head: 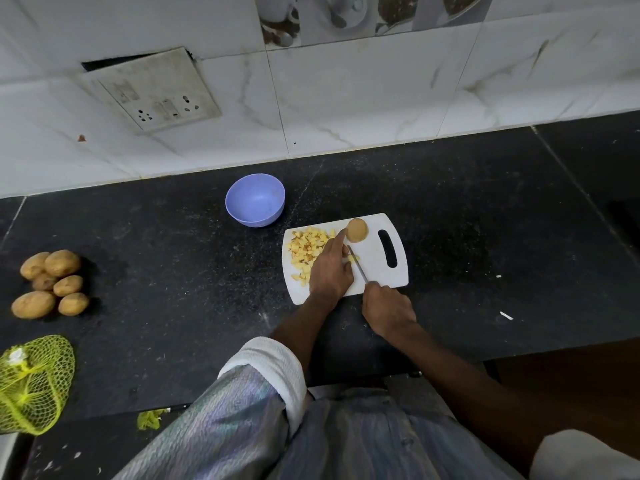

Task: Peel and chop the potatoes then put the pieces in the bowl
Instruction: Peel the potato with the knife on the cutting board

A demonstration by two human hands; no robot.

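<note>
— Where is the piece under the cut found?

— A small yellow potato piece [353, 258] is seen on the white cutting board [377, 271], just right of centre in the frame, directly to the right of the left hand [330, 268]. The left hand is laid flat over the board with fingers mostly straight, the index finger stretched up toward a potato half [357, 230] near the board's top edge. Whether that finger touches the half cannot be told.

— And the knife?

— The knife [358, 265] is gripped at its handle by the right hand [388, 310], fingers curled round it, at the board's lower edge. The blade's long axis is run up and slightly left, from the right hand toward the potato half, passing between the left hand and the small piece.

— Which hand is nearer the chopped heap?

— The left hand; the pile of chopped pieces [308, 252] is spread on the left part of the board, partly covered by it.

— Where must the pieces go?

— The blue bowl [255, 199] is stood on the dark tabletop [173, 271], up and left of the board, apart from it. It looks empty, so the transfer is judged not yet done. Whole potatoes [52, 284] are lying at far left, unpeeled.
</note>
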